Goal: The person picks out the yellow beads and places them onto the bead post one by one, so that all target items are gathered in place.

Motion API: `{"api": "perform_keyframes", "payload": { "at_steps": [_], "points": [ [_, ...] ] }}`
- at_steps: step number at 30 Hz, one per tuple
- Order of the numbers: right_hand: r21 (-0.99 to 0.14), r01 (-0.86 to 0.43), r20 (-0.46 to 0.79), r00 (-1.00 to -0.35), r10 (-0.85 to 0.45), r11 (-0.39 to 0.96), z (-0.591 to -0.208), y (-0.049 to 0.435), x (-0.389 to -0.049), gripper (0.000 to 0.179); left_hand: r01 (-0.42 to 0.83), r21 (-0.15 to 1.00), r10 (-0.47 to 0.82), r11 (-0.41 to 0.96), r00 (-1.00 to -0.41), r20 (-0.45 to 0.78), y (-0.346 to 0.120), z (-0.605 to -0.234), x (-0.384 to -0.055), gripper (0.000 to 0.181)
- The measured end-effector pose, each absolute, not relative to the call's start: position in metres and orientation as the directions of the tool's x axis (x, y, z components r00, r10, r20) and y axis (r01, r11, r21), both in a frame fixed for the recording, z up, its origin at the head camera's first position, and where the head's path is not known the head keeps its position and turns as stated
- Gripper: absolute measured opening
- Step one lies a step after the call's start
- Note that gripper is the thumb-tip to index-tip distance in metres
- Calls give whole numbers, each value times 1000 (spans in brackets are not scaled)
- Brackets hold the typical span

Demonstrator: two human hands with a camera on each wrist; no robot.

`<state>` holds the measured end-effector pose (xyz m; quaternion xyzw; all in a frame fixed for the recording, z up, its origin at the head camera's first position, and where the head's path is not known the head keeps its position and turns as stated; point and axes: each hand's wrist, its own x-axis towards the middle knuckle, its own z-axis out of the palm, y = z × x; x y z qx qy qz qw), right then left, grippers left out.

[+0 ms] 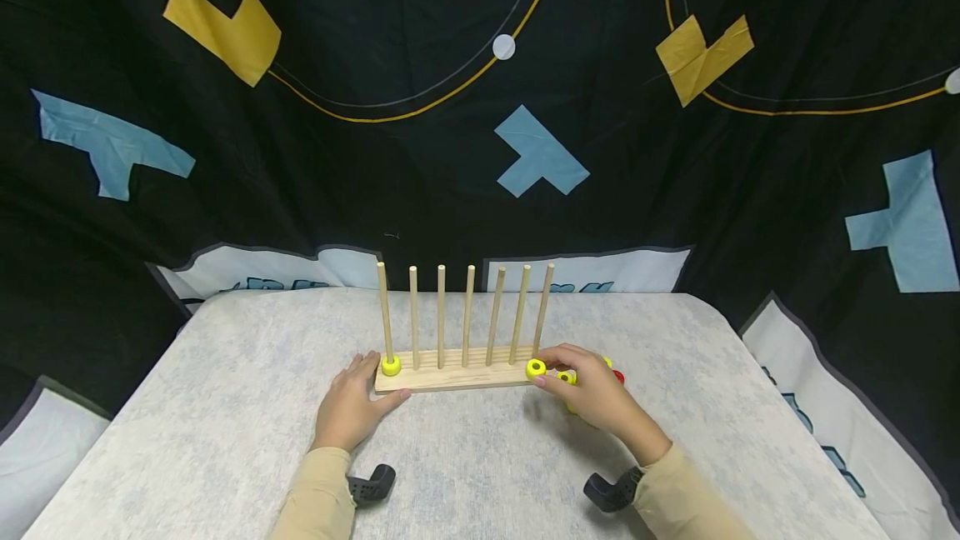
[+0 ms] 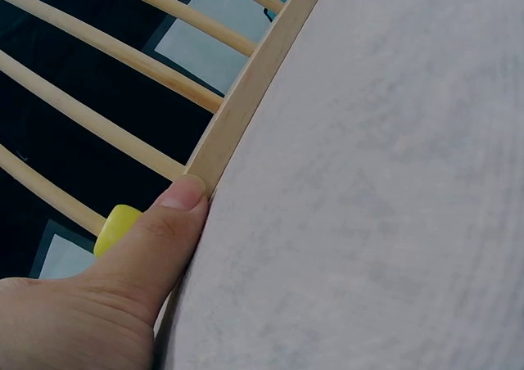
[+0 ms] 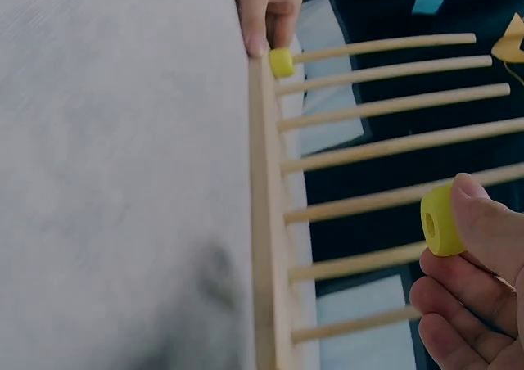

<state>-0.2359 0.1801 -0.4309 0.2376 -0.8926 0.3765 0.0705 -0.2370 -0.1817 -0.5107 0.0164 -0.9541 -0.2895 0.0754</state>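
At the pegged board, left hand grips one end — right hand pinches a yellow bead.

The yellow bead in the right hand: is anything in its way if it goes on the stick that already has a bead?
Partly: bare sticks stand along the row between the right hand and that stick, so the held bead probably must go over or in front of them. Nothing visible covers that stick's top.
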Motion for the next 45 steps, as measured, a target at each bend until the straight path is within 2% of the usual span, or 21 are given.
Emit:
{"api": "perform_keyframes", "payload": {
  "at_steps": [10, 20, 28, 36, 45],
  "points": [
    [-648, -493, 297, -866, -403, 581, -412, 153, -242, 28, 26, 560, -63, 828, -988, 140, -183, -510, -237, 98],
    [-593, -605, 370, -791, -487, 531, -384, 139, -254, 24, 29, 557, -69, 830, -986, 154, -183, -510, -237, 97],
    [-557, -636, 428, -771, -471, 535, -361, 132, -263, 31, 24, 560, -69, 828, -987, 145, -183, -510, -237, 97],
    [-539, -674, 479, -738, -475, 504, -349, 121, -269, 30, 24, 566, -67, 824, -988, 140, -183, -510, -238, 97],
    [-556, -673, 489, -739, -463, 488, -339, 108, -274, 35, 34, 569, -64, 822, -986, 152, -183, -509, -236, 96]
  ]
}}
